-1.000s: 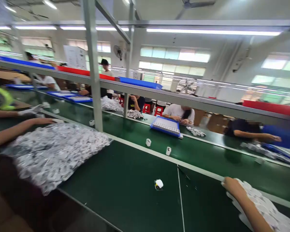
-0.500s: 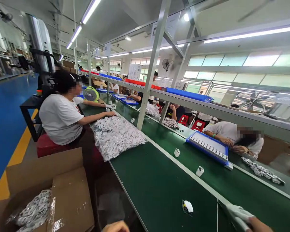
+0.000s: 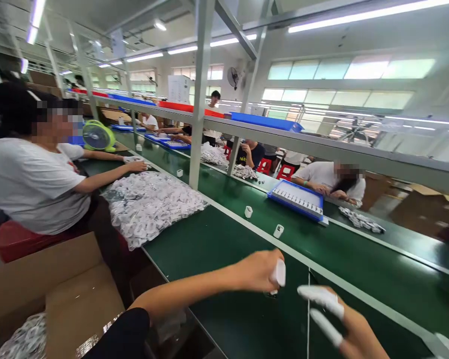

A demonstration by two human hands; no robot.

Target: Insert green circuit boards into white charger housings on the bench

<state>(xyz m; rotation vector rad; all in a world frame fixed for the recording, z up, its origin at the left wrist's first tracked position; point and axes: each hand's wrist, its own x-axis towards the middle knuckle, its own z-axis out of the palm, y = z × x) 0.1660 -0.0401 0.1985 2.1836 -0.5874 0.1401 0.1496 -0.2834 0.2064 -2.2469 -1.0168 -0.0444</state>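
My left hand (image 3: 256,271) reaches across the near green work surface (image 3: 194,244), its fingers closed round a small white plastic housing (image 3: 280,273) with a rounded end. Just beneath that hand, a small part (image 3: 272,294) with a dark edge shows on the surface, mostly hidden. To its right is my right hand (image 3: 344,319), with white coverings on its fingers. Those fingers are stretched out and apart, with nothing between them. Two white housings (image 3: 248,212) (image 3: 279,231) stand on the green belt beyond the pale divider strip.
A large heap of bagged white parts (image 3: 153,204) lies at left, beside a seated co-worker (image 3: 33,184). An open cardboard box (image 3: 75,294) stands lower left. Across the belt are a blue tray (image 3: 297,199) and another co-worker (image 3: 322,177). A metal post (image 3: 200,99) rises in the middle.
My left hand has come from the bottom edge up over the small part and now grips a white housing. My right hand shows more fully, fingers spread. The view has turned right.
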